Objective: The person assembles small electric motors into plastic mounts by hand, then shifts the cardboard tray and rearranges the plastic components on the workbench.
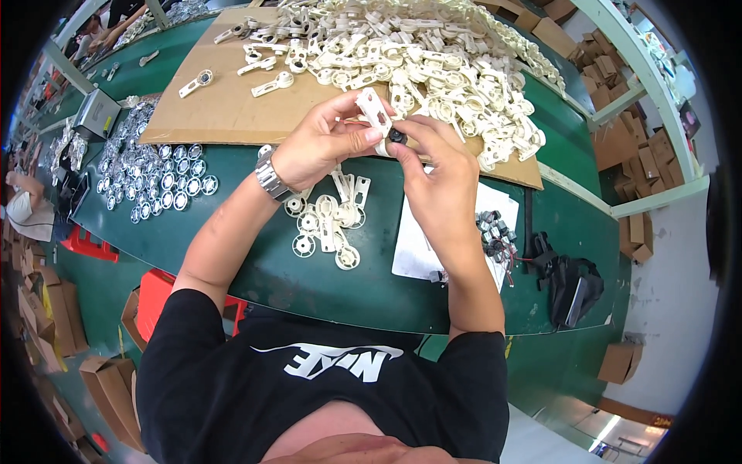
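Observation:
My left hand [321, 143] grips a cream plastic housing [372, 108], a long piece with cut-outs, between thumb and fingers above the table. A short orange-red wire shows beside its fingers. In the pinch of my right hand [444, 166] is a small round black part [397, 136], up against the housing's lower end; the fingers partly cover where they meet. Below my hands, several loose cream housings [328, 224] with ring-shaped ends lie on the green table. To the right, a heap of small motor-like parts with wires [496, 232] rests on a white sheet [413, 240].
A big pile of cream housings [433, 62] covers much of a cardboard sheet [209, 116]. Many shiny round parts [166, 182] spread over the green table [270, 271] at left. A black bag [576, 286] sits at the right edge. A red stool [154, 298] stands near my left arm.

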{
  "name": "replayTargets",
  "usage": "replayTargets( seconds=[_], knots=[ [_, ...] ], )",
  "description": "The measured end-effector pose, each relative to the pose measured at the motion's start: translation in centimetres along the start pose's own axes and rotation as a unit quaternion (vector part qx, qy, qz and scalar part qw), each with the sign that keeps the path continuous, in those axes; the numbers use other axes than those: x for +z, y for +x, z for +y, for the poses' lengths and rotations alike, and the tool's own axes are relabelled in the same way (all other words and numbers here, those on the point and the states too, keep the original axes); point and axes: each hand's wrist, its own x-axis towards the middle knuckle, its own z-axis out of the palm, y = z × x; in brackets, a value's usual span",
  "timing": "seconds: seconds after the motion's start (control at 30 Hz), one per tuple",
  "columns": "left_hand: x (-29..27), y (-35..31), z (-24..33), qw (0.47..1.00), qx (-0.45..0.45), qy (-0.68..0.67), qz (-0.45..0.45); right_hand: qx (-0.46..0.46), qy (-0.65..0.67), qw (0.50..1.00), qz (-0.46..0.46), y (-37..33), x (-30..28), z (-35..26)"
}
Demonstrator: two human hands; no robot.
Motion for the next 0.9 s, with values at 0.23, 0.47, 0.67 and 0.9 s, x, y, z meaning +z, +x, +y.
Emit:
replayTargets(
  seconds=[0.23, 0.47, 0.67, 0.9],
  knots=[
    [-0.4, 0.2, -0.3, 0.995, 0.055, 0.077, -0.009, 0.205, 0.136, 0.969, -0.031, 0.0, -0.5, -0.9],
    [-0.4, 0.2, -0.5, 0.996, 0.055, 0.076, -0.002, 0.243, 0.197, 0.949, -0.041, -0.1, 0.2, 0.0],
    [0.0, 0.4, -0.7, 0.996, 0.074, -0.032, 0.034, 0.172, 0.278, 0.945, 0.001, 0.3, 0.7, 1.4],
    [-0.4, 0.4, -1.4, 0.989, 0.143, 0.047, 0.007, 0.284, 0.43, 0.853, -0.085, 0.8, -1.0, 0.7]
  ],
)
